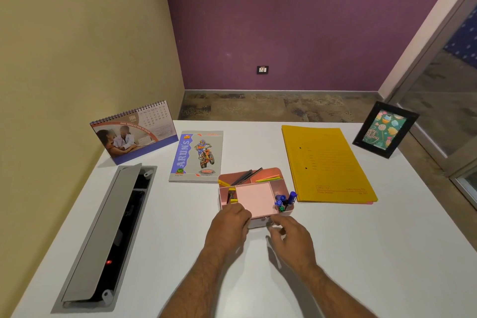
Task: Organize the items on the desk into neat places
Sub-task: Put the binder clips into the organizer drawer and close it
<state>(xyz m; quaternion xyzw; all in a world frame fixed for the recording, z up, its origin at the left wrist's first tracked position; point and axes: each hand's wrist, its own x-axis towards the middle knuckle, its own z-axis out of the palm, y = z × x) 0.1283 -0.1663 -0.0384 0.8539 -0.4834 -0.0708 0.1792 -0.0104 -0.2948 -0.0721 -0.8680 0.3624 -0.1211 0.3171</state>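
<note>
Head view: both hands, left hand [230, 219] and right hand [290, 233], curl on pink organizer [254, 200] front edge; "ARUN'S" notebook [196, 156] (motorbike cover) toward desk [361, 253] far edge.

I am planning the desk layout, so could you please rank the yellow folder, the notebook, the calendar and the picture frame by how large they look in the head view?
1. Folder, clearly largest.
2. Calendar and notebook: similar, so I will not rank them.
3. Frame, smallest, though it stands farther away and angled.
</note>
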